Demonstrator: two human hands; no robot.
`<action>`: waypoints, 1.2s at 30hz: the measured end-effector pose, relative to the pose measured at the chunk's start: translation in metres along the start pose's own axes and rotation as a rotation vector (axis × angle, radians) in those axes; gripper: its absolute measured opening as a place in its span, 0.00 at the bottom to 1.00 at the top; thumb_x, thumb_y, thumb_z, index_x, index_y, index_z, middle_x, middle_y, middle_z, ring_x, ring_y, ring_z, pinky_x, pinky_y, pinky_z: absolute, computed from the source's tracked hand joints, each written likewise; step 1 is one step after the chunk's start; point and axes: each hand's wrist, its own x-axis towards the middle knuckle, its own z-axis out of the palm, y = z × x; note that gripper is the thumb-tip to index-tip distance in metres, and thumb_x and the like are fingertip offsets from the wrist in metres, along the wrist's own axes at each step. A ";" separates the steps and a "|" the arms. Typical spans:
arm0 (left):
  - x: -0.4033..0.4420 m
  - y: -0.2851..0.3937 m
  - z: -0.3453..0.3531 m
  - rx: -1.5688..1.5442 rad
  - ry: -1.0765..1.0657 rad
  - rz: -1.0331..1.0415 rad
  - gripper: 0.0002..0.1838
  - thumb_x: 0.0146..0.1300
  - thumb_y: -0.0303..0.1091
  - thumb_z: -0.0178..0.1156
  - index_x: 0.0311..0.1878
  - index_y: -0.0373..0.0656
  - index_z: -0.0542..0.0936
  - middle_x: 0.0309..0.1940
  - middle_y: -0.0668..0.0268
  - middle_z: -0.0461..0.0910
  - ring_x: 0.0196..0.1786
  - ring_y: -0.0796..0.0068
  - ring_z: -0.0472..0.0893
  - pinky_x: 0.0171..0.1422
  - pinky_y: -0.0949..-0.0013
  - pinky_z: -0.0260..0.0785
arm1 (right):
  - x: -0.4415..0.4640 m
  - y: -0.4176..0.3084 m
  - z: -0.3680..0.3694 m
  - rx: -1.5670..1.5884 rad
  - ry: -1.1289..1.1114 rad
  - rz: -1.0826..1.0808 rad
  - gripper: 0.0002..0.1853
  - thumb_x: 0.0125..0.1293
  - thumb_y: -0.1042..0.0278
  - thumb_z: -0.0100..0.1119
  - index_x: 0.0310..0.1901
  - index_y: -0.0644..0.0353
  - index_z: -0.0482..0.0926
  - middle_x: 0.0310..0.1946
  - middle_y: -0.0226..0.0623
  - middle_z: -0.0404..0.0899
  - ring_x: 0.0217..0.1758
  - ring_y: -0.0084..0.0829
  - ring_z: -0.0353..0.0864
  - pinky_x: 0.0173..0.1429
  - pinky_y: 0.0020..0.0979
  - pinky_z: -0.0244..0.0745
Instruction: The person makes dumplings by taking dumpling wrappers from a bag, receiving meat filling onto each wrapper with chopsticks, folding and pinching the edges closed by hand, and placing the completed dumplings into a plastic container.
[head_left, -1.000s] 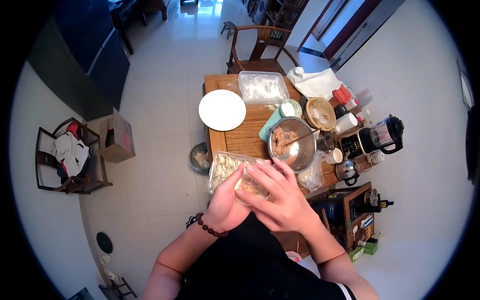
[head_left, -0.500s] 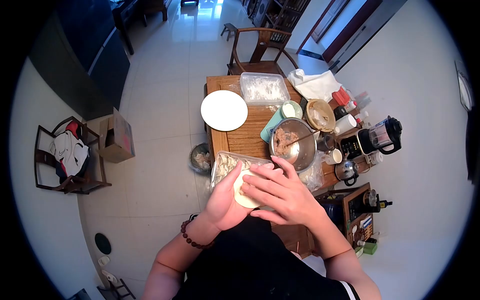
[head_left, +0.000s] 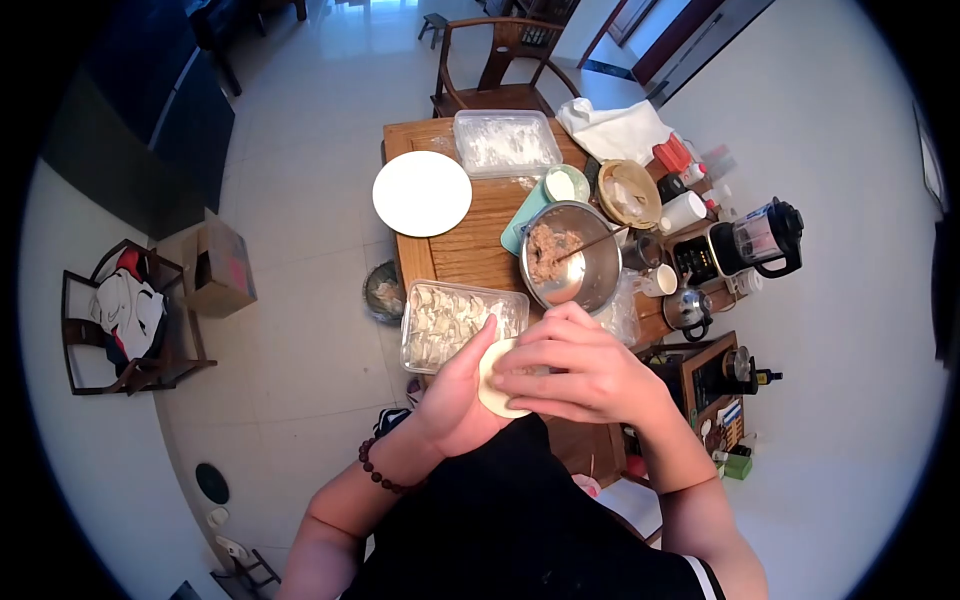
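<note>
A round, pale dumpling wrapper (head_left: 491, 388) rests in my left hand (head_left: 447, 408), whose thumb points up beside its left edge. My right hand (head_left: 590, 375) reaches over from the right, its bent fingers on the wrapper's right part and covering it. Whether filling lies under those fingers is hidden. Just beyond the hands stands a clear plastic tray (head_left: 408, 335) with several folded dumplings (head_left: 450, 320) in rows. Behind my right hand is a steel bowl (head_left: 598, 277) of pinkish minced filling (head_left: 548, 250), with chopsticks (head_left: 603, 241) leaning in it.
The wooden table (head_left: 470, 258) also bears a white round plate (head_left: 422, 193), a floured plastic container (head_left: 508, 145), a small bowl of white powder (head_left: 560, 186) and a basket (head_left: 629, 192). A blender (head_left: 765, 235) and kettle (head_left: 688, 310) stand along the right wall.
My right hand's fingers, spread over the wrapper before, are now drawn together and bent at its right side. The view has shifted, and more of the dumpling tray shows.
</note>
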 end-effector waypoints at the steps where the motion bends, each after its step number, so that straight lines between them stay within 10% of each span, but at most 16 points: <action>1: 0.006 -0.002 0.001 -0.002 0.002 0.000 0.35 0.84 0.58 0.29 0.72 0.36 0.66 0.65 0.56 0.74 0.67 0.63 0.76 0.73 0.57 0.69 | -0.002 0.005 -0.002 -0.001 -0.009 -0.009 0.17 0.56 0.68 0.75 0.48 0.57 0.88 0.46 0.31 0.84 0.48 0.34 0.82 0.54 0.38 0.73; 21: 0.131 -0.067 0.047 0.115 0.206 0.298 0.28 0.83 0.45 0.38 0.75 0.35 0.65 0.68 0.57 0.73 0.69 0.64 0.74 0.75 0.57 0.66 | -0.103 0.088 -0.082 -0.009 0.237 0.104 0.19 0.49 0.69 0.79 0.45 0.58 0.89 0.48 0.32 0.86 0.53 0.35 0.83 0.57 0.40 0.71; 36: 0.199 -0.102 0.052 -0.008 0.160 0.292 0.27 0.84 0.46 0.38 0.72 0.36 0.68 0.65 0.62 0.74 0.67 0.70 0.75 0.71 0.63 0.71 | -0.153 0.160 -0.108 -0.092 0.177 -0.240 0.14 0.55 0.69 0.69 0.45 0.50 0.89 0.61 0.31 0.82 0.64 0.35 0.80 0.66 0.43 0.73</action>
